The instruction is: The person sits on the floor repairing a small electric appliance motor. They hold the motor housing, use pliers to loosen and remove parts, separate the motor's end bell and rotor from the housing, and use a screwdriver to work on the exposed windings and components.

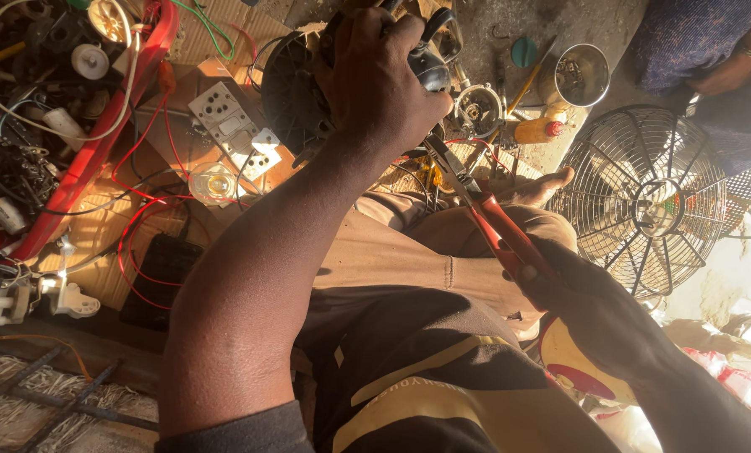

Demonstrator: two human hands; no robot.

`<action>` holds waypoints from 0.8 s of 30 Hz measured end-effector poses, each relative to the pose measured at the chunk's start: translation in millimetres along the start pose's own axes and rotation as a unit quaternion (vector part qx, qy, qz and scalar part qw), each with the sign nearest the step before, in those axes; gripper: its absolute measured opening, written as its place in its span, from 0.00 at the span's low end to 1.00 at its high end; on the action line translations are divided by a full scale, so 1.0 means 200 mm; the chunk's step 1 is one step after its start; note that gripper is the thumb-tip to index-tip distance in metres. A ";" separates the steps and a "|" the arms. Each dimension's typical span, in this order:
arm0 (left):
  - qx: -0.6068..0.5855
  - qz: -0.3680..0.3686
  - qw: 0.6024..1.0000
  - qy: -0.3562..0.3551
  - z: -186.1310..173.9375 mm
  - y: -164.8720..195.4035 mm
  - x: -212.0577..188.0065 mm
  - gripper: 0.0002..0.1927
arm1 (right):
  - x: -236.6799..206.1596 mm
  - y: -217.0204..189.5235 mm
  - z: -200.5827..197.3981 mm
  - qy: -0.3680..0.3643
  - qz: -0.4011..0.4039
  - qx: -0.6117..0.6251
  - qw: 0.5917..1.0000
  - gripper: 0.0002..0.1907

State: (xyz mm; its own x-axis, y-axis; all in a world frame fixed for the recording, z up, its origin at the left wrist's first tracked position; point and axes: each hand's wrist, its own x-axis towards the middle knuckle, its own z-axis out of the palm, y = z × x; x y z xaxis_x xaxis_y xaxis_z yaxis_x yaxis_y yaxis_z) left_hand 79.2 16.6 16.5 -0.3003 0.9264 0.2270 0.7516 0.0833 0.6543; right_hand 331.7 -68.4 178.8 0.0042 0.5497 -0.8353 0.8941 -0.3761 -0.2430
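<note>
My left hand (375, 80) grips a dark fan motor housing (296, 92) held up over my lap; its round ribbed body sticks out to the left of my fingers. My right hand (573, 289) is closed on the red handles of a pair of pliers (489, 218). The pliers' metal jaws reach up to the underside of the motor by some red and yellow wires (464, 147). I sit with my legs folded, my bare foot (539, 189) beside the pliers.
A red tray (99, 143) of wires and parts lies at the left. A white socket plate (229, 126), a clear lamp cover (214, 184) and red wires lie on cardboard. A metal fan guard (644, 197) stands right. Another person's arm with bangles (749, 50) is top right.
</note>
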 end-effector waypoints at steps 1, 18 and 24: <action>-0.004 0.003 1.000 0.002 0.00 0.00 0.00 0.36 | 0.00 0.00 0.00 -0.005 -0.002 0.005 1.000 0.31; 0.004 0.002 1.000 -0.002 -0.02 0.00 0.00 0.35 | 0.20 0.24 0.20 -0.132 -0.035 0.255 0.957 0.30; -0.035 0.041 0.998 0.023 0.02 -0.03 -0.02 0.34 | 0.20 0.28 0.17 -0.166 -0.026 0.326 0.930 0.24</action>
State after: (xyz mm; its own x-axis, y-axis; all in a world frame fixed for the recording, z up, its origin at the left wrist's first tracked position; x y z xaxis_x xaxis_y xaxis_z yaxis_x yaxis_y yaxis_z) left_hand 78.0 14.8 8.2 -0.2662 0.9114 0.3138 0.7329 -0.0201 0.6801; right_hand 366.9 -93.6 114.9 -0.2671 0.3603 -0.8938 0.4275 -0.7869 -0.4450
